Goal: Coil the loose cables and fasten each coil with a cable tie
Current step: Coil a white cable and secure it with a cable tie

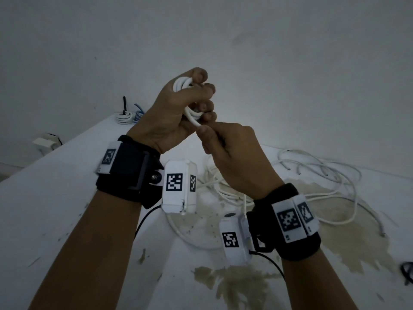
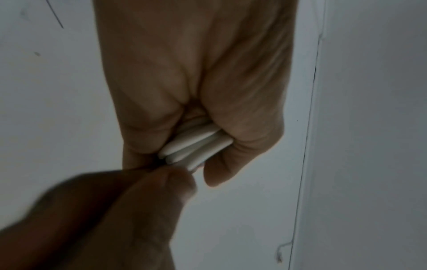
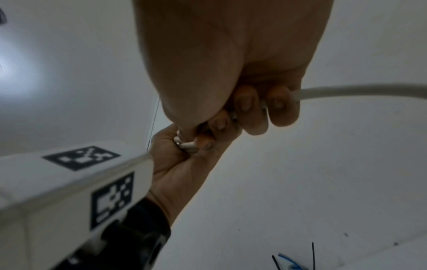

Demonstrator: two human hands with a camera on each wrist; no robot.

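Left hand: the left hand is raised above the surface, fingers curled round a small coil of white cable; in the left wrist view the coil's strands show bunched between palm and thumb.
Right hand: the right hand sits just below and to the right of the coil, its fingers closed on the cable's free run, thumb tip touching the left hand's lowest finger.
Cable run: in the right wrist view the white cable leaves the right hand's fingers and arcs off to the side.
Loose cables: a tangle of white cables lies on the surface, below and right of the coil, well apart from it.
Finished coils: a white bundle and a blue one rest at the surface's far edge, left of the held coil; a black strip stands up from the white bundle, probably a cable tie, though it is too small to be sure.
Surface: white, with brownish worn patches under the tangle.
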